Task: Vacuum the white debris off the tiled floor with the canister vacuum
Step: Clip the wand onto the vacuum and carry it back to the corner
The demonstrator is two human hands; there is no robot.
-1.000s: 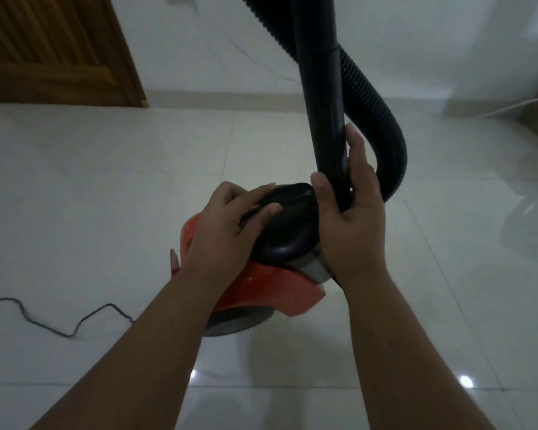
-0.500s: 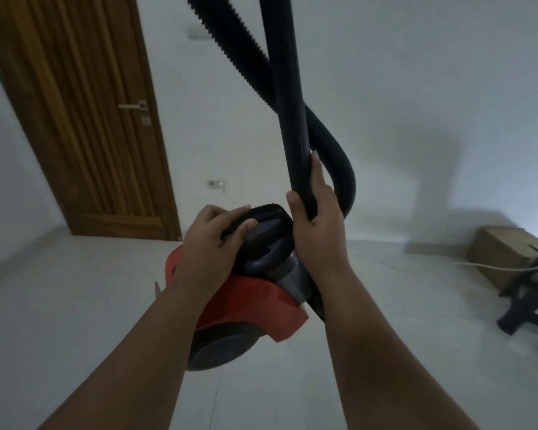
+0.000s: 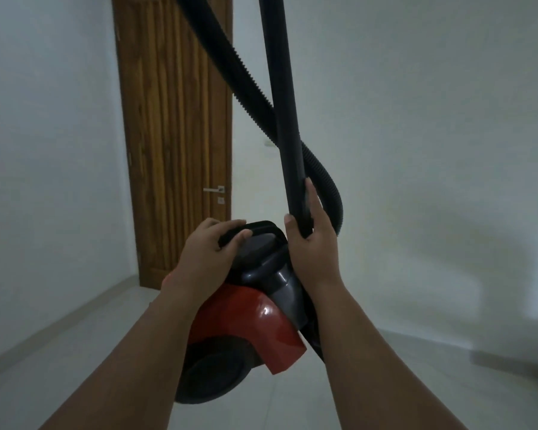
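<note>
The handle (image 3: 261, 226) of the vacuum (image 3: 261, 324) is gripped by the left hand (image 3: 208, 252) and the wand (image 3: 280, 103) by the right hand (image 3: 311, 252), likely for carrying

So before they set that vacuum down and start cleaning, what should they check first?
1. Left hand grips the handle: ok.
2. Right hand holds the wand: ok.
3. Hose free of tangles: cannot tell; it crosses behind the wand and loops beside the right hand.
4. Canister resting on the floor: not ok; it looks carried in the air.
5. White debris located: cannot tell; none shows in this view.
6. Nozzle end ready: cannot tell; it is out of frame.
</note>
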